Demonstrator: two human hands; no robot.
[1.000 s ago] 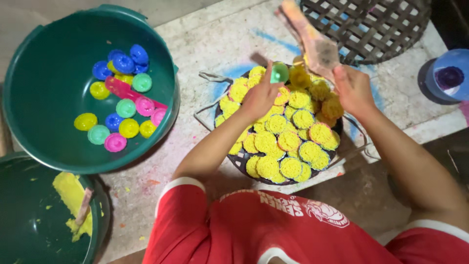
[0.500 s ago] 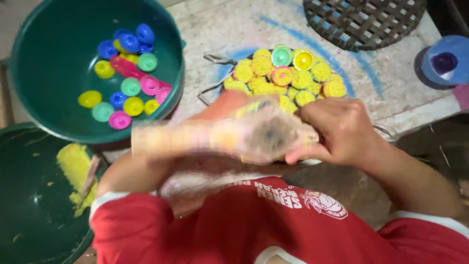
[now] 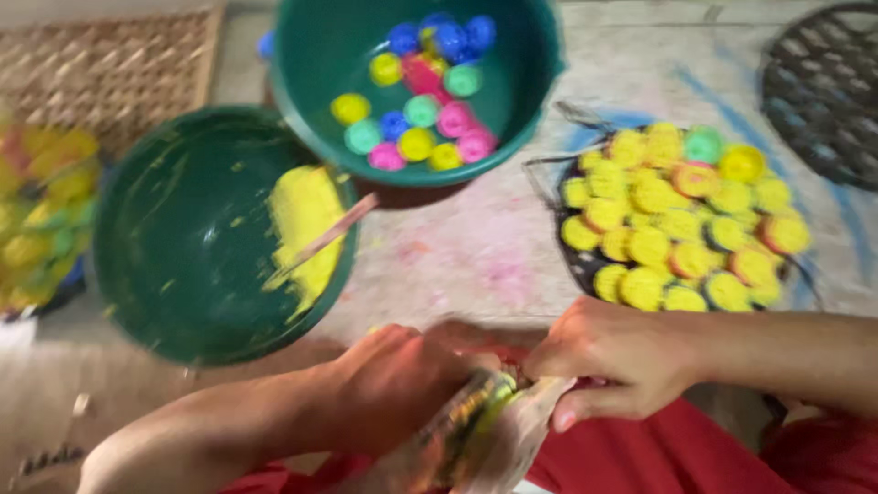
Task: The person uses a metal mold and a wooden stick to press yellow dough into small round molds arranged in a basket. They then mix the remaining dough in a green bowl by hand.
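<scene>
i see my left hand (image 3: 402, 384) and right hand (image 3: 613, 361) meeting low in the view, above my red shirt (image 3: 658, 457), both clamped on the same smeared scraper-like strip (image 3: 485, 434); its blur hides what it is exactly. the left hand wraps its lower part, the right hand pinches the upper end, thumb on top.

what has changed: 1 second ago both hands were out over the dark round tray (image 3: 572, 261), among the yellow-filled moulds (image 3: 649, 242), the strip raised past them. half a second ago they had pulled back to my chest with the strip held across. now they stay close to my body and the tray lies well apart, up and to the right. so the work has moved off the tray and onto the strip itself, as i judge it.

outward from there, the dark green bowl (image 3: 165, 238) sits up and to the left, with yellow paste (image 3: 306, 224) on its right wall and a thin stick (image 3: 320, 240) leaning in it. beyond it a teal bowl (image 3: 302, 55) holds loose coloured caps (image 3: 421, 110). a woven mat (image 3: 101, 73) and a black grid (image 3: 823, 91) fill the far corners of the speckled worktop (image 3: 457, 256).
</scene>
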